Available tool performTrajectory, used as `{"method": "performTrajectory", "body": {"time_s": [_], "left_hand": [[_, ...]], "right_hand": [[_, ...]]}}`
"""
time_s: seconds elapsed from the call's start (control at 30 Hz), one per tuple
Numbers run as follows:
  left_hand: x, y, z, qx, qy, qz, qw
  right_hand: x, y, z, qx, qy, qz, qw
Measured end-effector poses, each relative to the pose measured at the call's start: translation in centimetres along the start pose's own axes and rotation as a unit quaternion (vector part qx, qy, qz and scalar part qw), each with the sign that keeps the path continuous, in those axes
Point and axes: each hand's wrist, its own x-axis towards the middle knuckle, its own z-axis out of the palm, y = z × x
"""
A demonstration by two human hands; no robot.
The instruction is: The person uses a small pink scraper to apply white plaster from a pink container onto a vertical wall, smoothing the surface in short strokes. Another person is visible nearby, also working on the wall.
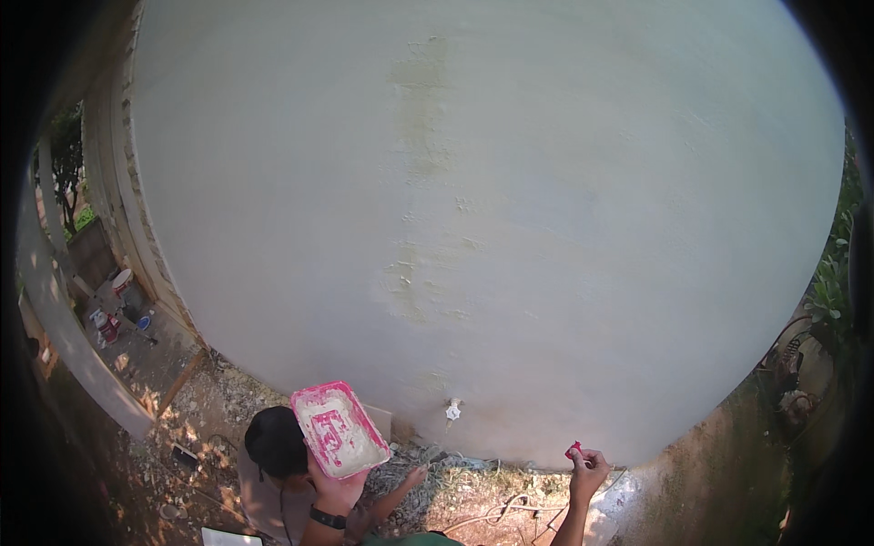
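My left hand [338, 487], with a dark band on its wrist, holds up a pink plastic tray [375, 426] from below. Whitish paste coats much of the tray's inside, and pink shows through in the middle. To the right, in front of the wall's lower part, my right hand [589, 469] pinches a small red-pink piece [574, 449]; its kind is too small to make out. Before me rises a broad, pale wall [592, 273], with rough, yellowish-green patches [421, 109] running down its middle.
A tap with a white handle [453, 409] juts from the wall's foot. Beside my tray, a person in a black cap [276, 442] crouches, one hand [415, 477] stretched toward the rubble. A hose [496, 514] lies on the ground. Containers [107, 326] stand far left; plants [827, 300] grow right.
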Motion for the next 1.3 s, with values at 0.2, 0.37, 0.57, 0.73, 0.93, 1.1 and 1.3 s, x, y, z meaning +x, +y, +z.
{"method": "performTrajectory", "body": {"time_s": [0.2, 0.37, 0.57, 0.73, 0.93, 1.1, 1.3], "left_hand": [[-2.2, 3.2, 5.9, -0.040, -0.024, -0.048, 0.998], [-3.5, 4.3, 9.3, -0.035, -0.026, -0.070, 0.997], [-2.4, 5.1, 8.1, -0.044, -0.011, -0.086, 0.995], [-2.6, 4.8, 9.3, -0.056, -0.001, -0.089, 0.994], [-2.8, 5.0, 11.0, -0.060, 0.046, -0.087, 0.993], [-3.5, 5.1, 9.8, -0.084, 0.072, -0.081, 0.991], [-2.2, 4.1, 6.9, -0.058, 0.175, -0.046, 0.982]], "right_hand": [[-1.9, -8.8, -2.9, -0.072, 0.002, -0.043, 0.997], [-2.8, -15.4, -3.2, -0.071, -0.003, -0.009, 0.997], [-3.9, -16.5, -1.6, -0.094, -0.018, -0.012, 0.995], [-4.7, -17.3, -2.9, -0.130, -0.012, 0.041, 0.991], [-4.8, -18.6, -4.3, -0.141, -0.039, 0.008, 0.989], [-4.0, -17.0, -6.1, -0.175, -0.049, 0.006, 0.983], [-2.6, -12.4, -4.4, -0.215, -0.070, 0.075, 0.971]]}}
